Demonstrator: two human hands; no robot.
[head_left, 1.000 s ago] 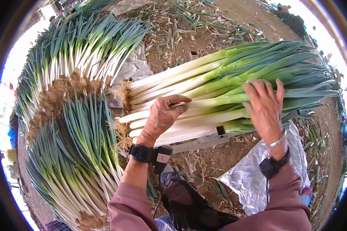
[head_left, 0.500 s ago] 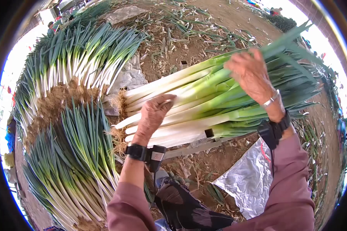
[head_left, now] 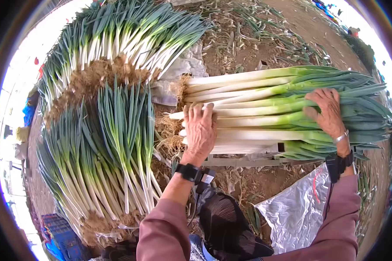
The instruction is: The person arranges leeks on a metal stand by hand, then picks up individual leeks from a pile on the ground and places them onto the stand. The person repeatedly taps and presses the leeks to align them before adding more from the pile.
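Observation:
A bundle of long leeks (head_left: 265, 111) lies across a low metal frame (head_left: 244, 161), white stalks and roots to the left, green leaves to the right. My left hand (head_left: 200, 130) rests flat on the white stalks near the root end, fingers spread. Over the green part of the bundle my right hand (head_left: 329, 113) curls around the stalks. Both wrists wear black bands.
Two big piles of leeks (head_left: 113, 130) with earthy roots lie on the ground to the left. A silver sheet (head_left: 296, 213) lies at the lower right. Leaf scraps litter the brown soil (head_left: 248, 39) behind. A blue crate (head_left: 59, 230) stands at the lower left.
The bundle has come down from a tilt to lie level on the frame. My right hand dropped from the raised leaves onto the green part; my left hand flattened.

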